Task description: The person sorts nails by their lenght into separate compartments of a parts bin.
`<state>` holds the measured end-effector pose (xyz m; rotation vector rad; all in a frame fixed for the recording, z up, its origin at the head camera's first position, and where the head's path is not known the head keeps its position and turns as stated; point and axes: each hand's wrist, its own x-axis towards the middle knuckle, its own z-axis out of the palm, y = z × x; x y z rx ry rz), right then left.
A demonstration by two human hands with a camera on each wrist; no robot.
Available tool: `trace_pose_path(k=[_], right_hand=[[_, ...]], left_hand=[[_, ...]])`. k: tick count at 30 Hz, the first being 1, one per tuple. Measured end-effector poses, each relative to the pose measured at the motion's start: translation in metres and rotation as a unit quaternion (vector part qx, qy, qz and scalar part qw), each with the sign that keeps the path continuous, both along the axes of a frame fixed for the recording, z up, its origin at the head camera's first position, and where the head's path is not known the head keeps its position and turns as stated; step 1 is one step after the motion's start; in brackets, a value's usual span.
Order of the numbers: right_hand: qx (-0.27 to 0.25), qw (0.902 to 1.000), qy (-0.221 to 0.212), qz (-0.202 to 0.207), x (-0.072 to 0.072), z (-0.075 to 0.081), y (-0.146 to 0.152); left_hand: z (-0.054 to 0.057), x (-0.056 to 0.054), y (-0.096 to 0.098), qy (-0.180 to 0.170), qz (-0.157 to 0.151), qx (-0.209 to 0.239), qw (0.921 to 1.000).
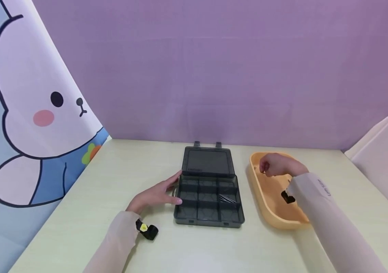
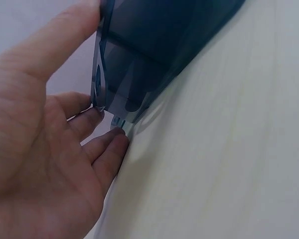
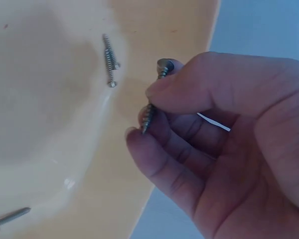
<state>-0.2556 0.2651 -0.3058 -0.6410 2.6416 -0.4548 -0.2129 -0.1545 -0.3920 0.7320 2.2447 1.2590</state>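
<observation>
My right hand (image 1: 277, 165) is over the far part of an orange tray (image 1: 272, 195). In the right wrist view, its thumb and fingers pinch a metal screw (image 3: 148, 115), head upward and tip down. Two screws (image 3: 109, 62) lie together in the tray, and another screw (image 3: 12, 217) lies apart from them. With fingers extended, my left hand (image 1: 154, 196) touches the left side of a dark, see-through compartment box (image 1: 208, 223). Its thumb reaches the box's rim. Several long, thin metal pieces (image 1: 227, 198) lie in the middle-right compartment.
The box's lid (image 1: 208, 161) is laid back, away from me, with two latches at its far edge. Box and tray stand side by side on a pale table (image 1: 214, 250). A purple cloth (image 1: 194, 76) hangs behind the table.
</observation>
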Motion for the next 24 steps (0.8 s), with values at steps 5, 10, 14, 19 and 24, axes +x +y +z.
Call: trace_pose_path(k=[5, 10, 14, 19, 24], right_hand=[[0.001, 1.0000, 0.006, 0.002, 0.002, 0.003, -0.002], [-0.011, 0.9997, 0.017, 0.010, 0.003, 0.009, -0.005], [-0.012, 0.9993, 0.029, 0.019, 0.004, 0.012, -0.007], [-0.021, 0.9985, 0.041, 0.030, 0.006, 0.014, -0.010], [-0.028, 0.9976, 0.055, 0.032, 0.007, 0.017, -0.012]], left_hand=[[-0.001, 0.000, 0.002, -0.003, 0.004, -0.003, 1.0000], [0.002, 0.000, 0.004, -0.008, 0.011, -0.006, 0.9999], [0.003, 0.000, 0.008, -0.007, 0.014, -0.010, 0.9998], [0.002, -0.001, 0.014, -0.005, 0.016, -0.012, 0.9998], [0.000, -0.001, 0.019, -0.006, 0.016, -0.011, 0.9998]])
